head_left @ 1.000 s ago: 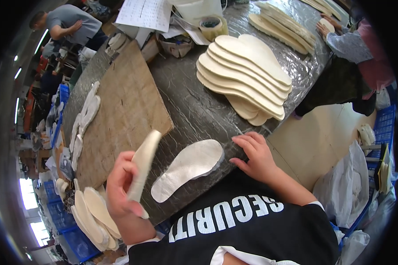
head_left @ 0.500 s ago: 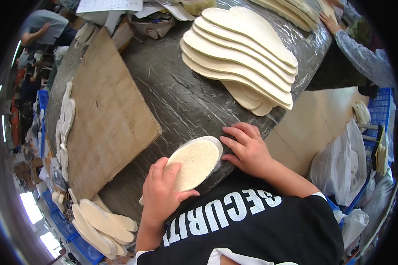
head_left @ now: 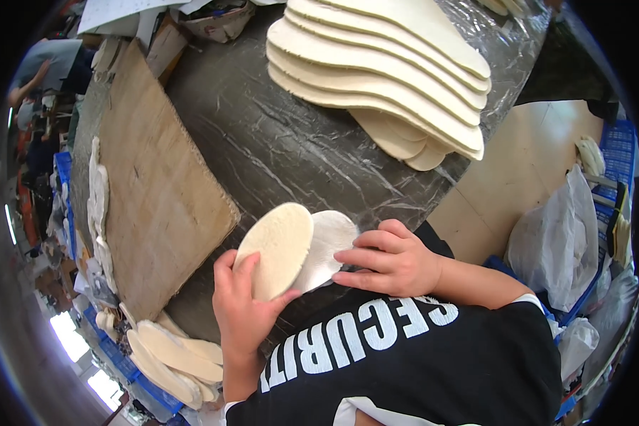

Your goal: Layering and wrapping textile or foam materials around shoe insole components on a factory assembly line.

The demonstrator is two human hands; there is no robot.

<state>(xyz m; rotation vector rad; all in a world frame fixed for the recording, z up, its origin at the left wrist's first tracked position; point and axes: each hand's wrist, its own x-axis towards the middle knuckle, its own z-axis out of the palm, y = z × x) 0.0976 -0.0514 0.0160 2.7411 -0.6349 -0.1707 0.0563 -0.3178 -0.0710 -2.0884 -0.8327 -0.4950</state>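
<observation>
My left hand (head_left: 247, 304) is closed on a cream, fuzzy insole (head_left: 282, 245), thumb and fingers over its lower end. Fanned out behind it is a second insole with a silvery-white face (head_left: 329, 245), partly covered by the cream one. My right hand (head_left: 394, 261) has its fingers bent together at the right edge of the silvery insole, gripping that edge. Both insoles are tilted up above the dark, plastic-covered table (head_left: 220, 121), close to my body. Their lower ends are hidden behind my left hand.
A tall stack of cream insoles (head_left: 383, 64) lies at the far side of the table. To the left is a brown board (head_left: 156, 192). More insoles (head_left: 174, 355) sit at the lower left. Plastic bags (head_left: 554, 241) and a blue crate (head_left: 618, 153) stand at the right.
The two insoles, nearly stacked before, are now spread apart, the cream one shifted left and turned more upright. My right hand has come onto the silvery insole. The view has shifted.
</observation>
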